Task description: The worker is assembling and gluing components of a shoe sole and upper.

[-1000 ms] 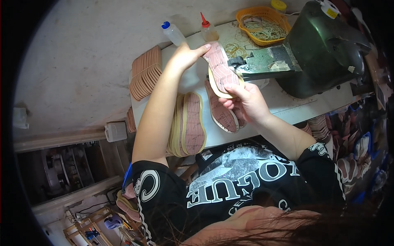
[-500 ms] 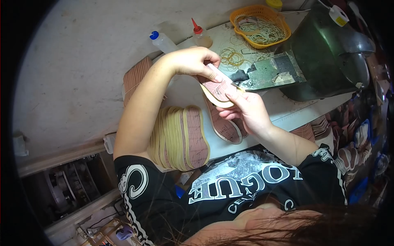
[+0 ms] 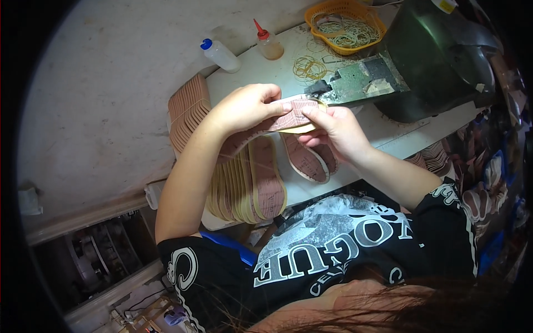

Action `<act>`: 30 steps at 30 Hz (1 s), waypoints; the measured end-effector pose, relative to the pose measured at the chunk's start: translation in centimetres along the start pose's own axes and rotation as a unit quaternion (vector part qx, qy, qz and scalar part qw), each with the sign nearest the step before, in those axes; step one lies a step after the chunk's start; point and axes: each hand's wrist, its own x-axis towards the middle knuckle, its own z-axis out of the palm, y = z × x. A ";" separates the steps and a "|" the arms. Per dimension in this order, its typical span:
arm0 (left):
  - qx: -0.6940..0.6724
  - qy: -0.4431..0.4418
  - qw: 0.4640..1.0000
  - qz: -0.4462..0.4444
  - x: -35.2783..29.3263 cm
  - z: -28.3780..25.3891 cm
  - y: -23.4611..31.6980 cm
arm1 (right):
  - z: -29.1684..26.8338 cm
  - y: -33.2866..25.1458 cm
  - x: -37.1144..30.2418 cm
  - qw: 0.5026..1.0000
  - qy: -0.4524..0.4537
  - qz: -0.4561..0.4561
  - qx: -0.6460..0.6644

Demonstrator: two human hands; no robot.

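Observation:
My left hand (image 3: 244,105) and my right hand (image 3: 333,129) both grip one pinkish-brown shoe insole (image 3: 290,117), held flat above the white table (image 3: 388,139). Its front end reaches the green metal plate (image 3: 361,80) of a dark machine (image 3: 444,55). Under my hands a fanned stack of insoles (image 3: 250,183) with tan edges lies on the table. One more insole (image 3: 308,164) lies just below my right hand.
Another stack of insoles (image 3: 186,108) sits at the table's left end. A blue-capped bottle (image 3: 219,54) and a red-tipped bottle (image 3: 268,43) stand at the back. An orange basket (image 3: 345,22) holds rubber bands; loose bands (image 3: 309,67) lie beside it.
The insole was held upright a second ago. Both hands have tipped it flat and carried it toward the machine's plate. The head view has shifted slightly.

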 end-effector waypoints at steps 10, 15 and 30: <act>-0.078 0.065 0.994 -0.033 -1.5 3.3 -0.6 | 0.0 -1.0 -0.1 0.999 -0.011 0.020 -0.023; -0.207 0.076 0.968 -0.116 -1.7 5.1 0.5 | -0.8 -1.1 -0.4 0.996 -0.061 0.009 -0.059; -0.241 0.109 0.952 -0.152 -0.1 3.8 1.9 | -7.4 -1.9 -5.6 0.981 -0.136 0.039 -0.130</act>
